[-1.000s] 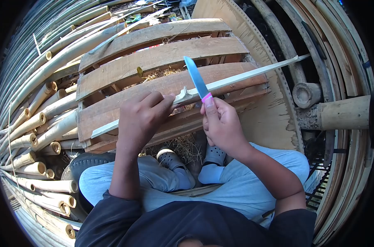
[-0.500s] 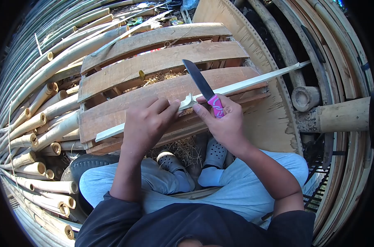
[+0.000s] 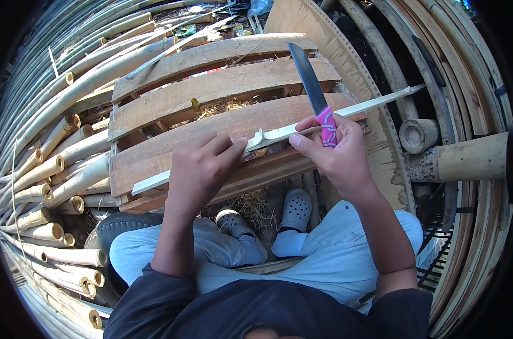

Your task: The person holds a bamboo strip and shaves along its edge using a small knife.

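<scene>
A long pale bamboo strip (image 3: pixel 375 105) runs slantwise over a slatted wooden pallet (image 3: pixel 222 77), its right end higher in view. My left hand (image 3: pixel 202 166) is closed around the strip left of its middle. Just right of those fingers, a curled shaving (image 3: pixel 259 137) stands up from the strip. My right hand (image 3: pixel 338 152) grips the pink patterned handle of a knife (image 3: pixel 309 79), whose dark blade points up and slightly left. The right thumb and forefinger are also at the strip; whether they pinch it is hard to tell.
Stacked bamboo poles (image 3: pixel 58 164) fill the left side. A curved plywood sheet (image 3: pixel 375 164) and a thick bamboo pole (image 3: pixel 465 159) lie to the right, with long bent slats (image 3: pixel 477 73) beyond. Grey clogs (image 3: pixel 295 209) are below the pallet.
My right hand has slid right along the strip with the knife, away from the curled shaving. The blade now points more upright. My left hand has stayed in place.
</scene>
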A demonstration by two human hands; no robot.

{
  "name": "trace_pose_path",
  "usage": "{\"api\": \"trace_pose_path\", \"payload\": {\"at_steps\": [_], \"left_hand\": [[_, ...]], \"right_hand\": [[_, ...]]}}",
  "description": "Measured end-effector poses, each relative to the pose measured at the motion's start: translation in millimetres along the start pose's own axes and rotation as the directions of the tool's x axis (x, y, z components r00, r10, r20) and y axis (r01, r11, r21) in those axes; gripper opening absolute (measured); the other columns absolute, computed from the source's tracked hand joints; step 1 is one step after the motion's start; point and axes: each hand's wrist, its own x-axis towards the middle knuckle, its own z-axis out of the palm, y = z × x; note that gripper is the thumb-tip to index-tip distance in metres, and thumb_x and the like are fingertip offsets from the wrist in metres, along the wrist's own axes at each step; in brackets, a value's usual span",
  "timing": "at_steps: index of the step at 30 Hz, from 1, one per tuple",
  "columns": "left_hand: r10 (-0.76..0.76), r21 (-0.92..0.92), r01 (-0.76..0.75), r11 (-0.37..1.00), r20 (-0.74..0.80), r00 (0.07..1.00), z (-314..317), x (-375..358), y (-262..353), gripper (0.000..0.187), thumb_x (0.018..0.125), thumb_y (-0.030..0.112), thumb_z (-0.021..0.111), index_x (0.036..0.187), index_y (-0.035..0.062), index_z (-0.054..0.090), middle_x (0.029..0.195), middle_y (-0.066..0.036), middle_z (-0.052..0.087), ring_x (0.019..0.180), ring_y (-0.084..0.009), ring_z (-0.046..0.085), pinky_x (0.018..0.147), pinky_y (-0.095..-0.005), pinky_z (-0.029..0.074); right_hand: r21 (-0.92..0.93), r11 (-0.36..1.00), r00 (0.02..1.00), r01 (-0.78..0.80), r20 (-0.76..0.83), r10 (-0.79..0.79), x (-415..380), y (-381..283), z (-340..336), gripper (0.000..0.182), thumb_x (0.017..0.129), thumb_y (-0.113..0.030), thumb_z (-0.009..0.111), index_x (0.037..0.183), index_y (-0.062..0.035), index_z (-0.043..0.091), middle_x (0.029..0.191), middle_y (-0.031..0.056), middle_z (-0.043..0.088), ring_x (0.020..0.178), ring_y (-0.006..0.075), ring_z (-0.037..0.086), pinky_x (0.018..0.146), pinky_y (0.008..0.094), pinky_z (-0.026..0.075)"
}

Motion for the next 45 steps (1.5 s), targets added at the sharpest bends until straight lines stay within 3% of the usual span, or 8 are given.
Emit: {"api": "trace_pose_path", "payload": {"at_steps": [16,19,23,29,33,36,40,45], "left_hand": [[0.073,0.051,-0.076,0.996,0.056,0.996,-14,-5,-27,0.022,0.081,0.022,0.081,0.1,0.0137,0.075,0.075,0.0,0.061,0.069,-0.0177,0.063,0.057,-0.0346,0.049],[0.067,0.022,-0.068,0.997,0.009,0.998,-9,-4,-29,0.023,0.08,0.022,0.082,0.1,0.0133,0.075,0.077,0.0,0.064,0.069,-0.0174,0.064,0.057,-0.0341,0.05],[0.089,0.047,-0.091,0.995,0.03,0.996,-7,-3,-26,0.023,0.08,0.021,0.082,0.101,0.0134,0.075,0.079,0.0,0.065,0.07,-0.0172,0.065,0.058,-0.0339,0.051],[0.086,0.074,-0.085,0.994,-0.004,0.996,-4,-4,-25,0.025,0.08,0.021,0.083,0.103,0.0135,0.075,0.08,0.0,0.066,0.072,-0.0171,0.066,0.059,-0.0334,0.052],[0.085,0.068,-0.085,0.994,0.007,0.996,-3,-5,-23,0.026,0.08,0.022,0.083,0.103,0.0136,0.075,0.08,0.0,0.066,0.073,-0.0173,0.067,0.06,-0.0332,0.052],[0.07,0.076,-0.07,0.995,0.001,0.998,-2,-5,-22,0.026,0.08,0.022,0.082,0.104,0.0136,0.075,0.08,0.0,0.066,0.074,-0.0175,0.067,0.06,-0.0333,0.052],[0.077,0.071,-0.077,0.994,0.003,0.997,-3,-5,-23,0.026,0.081,0.023,0.082,0.104,0.0136,0.075,0.08,-0.001,0.066,0.074,-0.018,0.067,0.06,-0.0336,0.052],[0.066,0.08,-0.066,0.995,0.004,0.998,-1,-4,-24,0.026,0.082,0.024,0.081,0.104,0.0137,0.075,0.08,-0.001,0.066,0.074,-0.018,0.067,0.061,-0.0339,0.052]], "right_hand": [[-0.59,0.785,0.923,-0.189,-0.379,-0.063,26,64,-49,0.054,0.11,-0.043,0.047,0.091,0.0047,0.066,0.062,0.0067,0.054,0.057,0.015,0.057,0.057,0.0389,0.045],[-0.228,0.878,0.885,-0.421,-0.316,0.342,29,44,-67,0.051,0.111,-0.047,0.044,0.08,-0.0078,0.055,0.057,-0.0053,0.04,0.042,0.0079,0.035,0.037,0.031,0.031],[-0.266,0.914,0.942,-0.307,-0.222,0.252,16,49,-27,0.049,0.111,-0.046,0.043,0.079,-0.0096,0.051,0.058,-0.0057,0.037,0.041,0.0054,0.031,0.034,0.0284,0.028],[-0.209,0.879,0.869,-0.428,-0.363,0.337,27,48,-39,0.057,0.111,-0.043,0.045,0.085,0.0051,0.062,0.06,0.0122,0.057,0.056,0.0225,0.061,0.058,0.0412,0.049],[-0.438,0.899,0.944,0.028,-0.284,-0.168,18,77,-12,0.059,0.112,-0.044,0.041,0.081,0.0027,0.06,0.055,0.0088,0.054,0.045,0.0214,0.054,0.044,0.0374,0.045],[-0.212,0.888,0.869,-0.409,-0.386,0.309,28,41,-45,0.054,0.11,-0.04,0.046,0.085,0.0048,0.064,0.064,0.0235,0.061,0.061,0.0381,0.063,0.064,0.047,0.051],[-0.329,0.942,0.95,-0.063,-0.309,-0.044,15,83,11,0.057,0.111,-0.044,0.045,0.076,-0.0005,0.058,0.053,0.0019,0.048,0.042,0.0136,0.049,0.04,0.0345,0.04],[-0.168,0.932,0.91,-0.321,-0.329,0.254,24,48,-24,0.057,0.111,-0.043,0.043,0.076,0.0001,0.057,0.053,0.0035,0.048,0.043,0.0161,0.051,0.041,0.0364,0.041]]}}
